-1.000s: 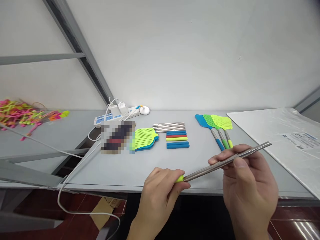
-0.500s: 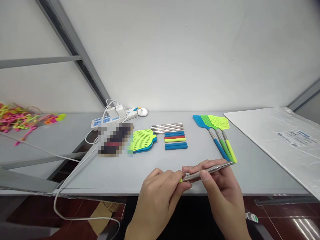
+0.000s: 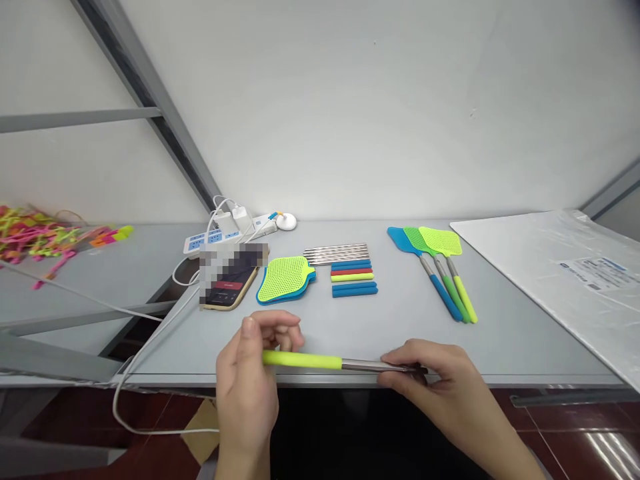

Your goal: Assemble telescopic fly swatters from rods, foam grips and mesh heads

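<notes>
My left hand is closed at the end of a yellow-green handle sleeve, its thumb raised and fingers curled. A metal telescopic rod sticks out of the sleeve's other end. That rod is pinched between the thumb and fingers of my right hand; its far tip is partly hidden there. Beyond my hands lie a stack of yellow-green and blue swatter heads, a row of metal rods, and several handle sleeves in blue, red and yellow.
Three whole fly swatters lie fanned out at the right. A white wrapped board covers the table's right side. At the left are a phone, a power strip with white cables, and a colourful pile.
My left hand has slid leftward along the sleeve, turning palm up, so the yellow-green sleeve now shows. My right hand has turned over and grips the rod farther from the sleeve.
</notes>
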`<state>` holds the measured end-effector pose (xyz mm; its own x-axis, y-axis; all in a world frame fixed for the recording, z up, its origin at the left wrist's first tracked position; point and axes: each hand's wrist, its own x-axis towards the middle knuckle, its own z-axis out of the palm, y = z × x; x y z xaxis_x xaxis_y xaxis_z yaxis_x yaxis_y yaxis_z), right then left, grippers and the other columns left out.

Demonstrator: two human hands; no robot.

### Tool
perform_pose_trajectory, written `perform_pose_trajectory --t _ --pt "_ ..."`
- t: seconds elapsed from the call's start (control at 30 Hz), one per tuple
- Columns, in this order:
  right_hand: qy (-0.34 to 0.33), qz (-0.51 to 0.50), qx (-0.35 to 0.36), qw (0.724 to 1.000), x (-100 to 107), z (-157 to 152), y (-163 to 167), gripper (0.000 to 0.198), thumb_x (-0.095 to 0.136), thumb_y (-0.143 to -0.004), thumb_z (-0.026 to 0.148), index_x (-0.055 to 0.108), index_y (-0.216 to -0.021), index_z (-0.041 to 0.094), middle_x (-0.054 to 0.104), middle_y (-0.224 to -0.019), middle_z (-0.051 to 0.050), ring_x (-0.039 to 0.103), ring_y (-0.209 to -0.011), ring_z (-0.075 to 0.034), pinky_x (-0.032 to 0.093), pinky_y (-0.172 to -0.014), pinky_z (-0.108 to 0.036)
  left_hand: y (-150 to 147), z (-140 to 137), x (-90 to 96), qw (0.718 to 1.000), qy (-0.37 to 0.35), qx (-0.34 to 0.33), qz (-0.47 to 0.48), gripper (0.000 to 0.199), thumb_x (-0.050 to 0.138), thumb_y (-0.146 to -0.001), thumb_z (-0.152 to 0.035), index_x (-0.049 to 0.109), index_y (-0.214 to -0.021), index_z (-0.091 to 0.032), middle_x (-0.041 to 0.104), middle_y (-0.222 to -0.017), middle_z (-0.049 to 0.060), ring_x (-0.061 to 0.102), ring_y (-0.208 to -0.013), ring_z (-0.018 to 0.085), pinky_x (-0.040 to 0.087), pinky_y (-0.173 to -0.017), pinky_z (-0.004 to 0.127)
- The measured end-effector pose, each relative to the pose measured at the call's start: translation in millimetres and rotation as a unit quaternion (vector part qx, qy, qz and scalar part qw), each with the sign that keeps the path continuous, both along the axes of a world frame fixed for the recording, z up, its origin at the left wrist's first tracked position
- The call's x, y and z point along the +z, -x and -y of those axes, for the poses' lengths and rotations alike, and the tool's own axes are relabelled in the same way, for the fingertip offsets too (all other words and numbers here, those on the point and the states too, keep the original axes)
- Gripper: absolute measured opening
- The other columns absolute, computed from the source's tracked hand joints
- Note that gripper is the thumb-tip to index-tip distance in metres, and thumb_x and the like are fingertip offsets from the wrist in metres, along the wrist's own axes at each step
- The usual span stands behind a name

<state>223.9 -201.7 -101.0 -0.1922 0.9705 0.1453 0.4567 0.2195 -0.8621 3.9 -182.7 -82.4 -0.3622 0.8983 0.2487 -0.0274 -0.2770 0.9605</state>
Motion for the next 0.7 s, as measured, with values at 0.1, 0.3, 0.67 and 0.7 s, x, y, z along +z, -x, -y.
perform_pose_trajectory --t 0.1,0.3,0.67,0.7 --pt "-0.053 0.081 0.067 0.993 3.3 -0.3 4.1 0.016 0.054 -0.094 0.034 0.068 -0.093 0.026 0.062 -0.069 0.001 0.056 -0.062 -0.014 0.041 -0.056 -0.027 4.2 -5.1 -0.9 0.999 -0.006 -0.046 0.0 0.049 0.038 -0.098 -0.05 0.07 -0.087 -0.014 0.065 -0.07 0.005 0.06 -0.071 0.018 0.049 -0.073 0.03" --pt "-0.168 0.202 0.068 0.962 3.1 1.5 12.1 0.018 0.045 -0.098 0.023 0.062 -0.092 0.022 0.05 -0.063 0.002 0.044 -0.056 -0.013 0.029 -0.052 -0.027 -4.6 -3.3 1.8 0.996 0.014 -0.086 0.021 0.056 0.036 -0.096 -0.058 0.069 -0.085 -0.013 0.067 -0.068 0.006 0.064 -0.064 0.019 0.052 -0.063 0.031" --pt "-0.255 0.237 0.036 0.937 16.0 -4.7 30.3 0.019 0.046 -0.096 0.019 0.055 -0.079 0.02 0.05 -0.061 0.002 0.04 -0.051 -0.012 0.025 -0.05 -0.028 -14.3 -9.8 -9.7 0.994 0.063 -0.065 0.053 0.058 0.037 -0.095 -0.056 0.072 -0.083 -0.012 0.068 -0.067 0.007 0.064 -0.055 0.018 0.051 -0.056 0.03" --pt "-0.256 0.239 0.037 0.936 16.2 -6.3 30.4 0.019 0.046 -0.096 0.019 0.056 -0.08 0.02 0.051 -0.061 0.002 0.041 -0.051 -0.012 0.025 -0.05 -0.028 -12.9 -10.3 -11.2 0.995 0.062 -0.062 0.048 0.057 0.037 -0.096 -0.055 0.073 -0.082 -0.012 0.068 -0.067 0.007 0.063 -0.056 0.018 0.051 -0.057 0.029"
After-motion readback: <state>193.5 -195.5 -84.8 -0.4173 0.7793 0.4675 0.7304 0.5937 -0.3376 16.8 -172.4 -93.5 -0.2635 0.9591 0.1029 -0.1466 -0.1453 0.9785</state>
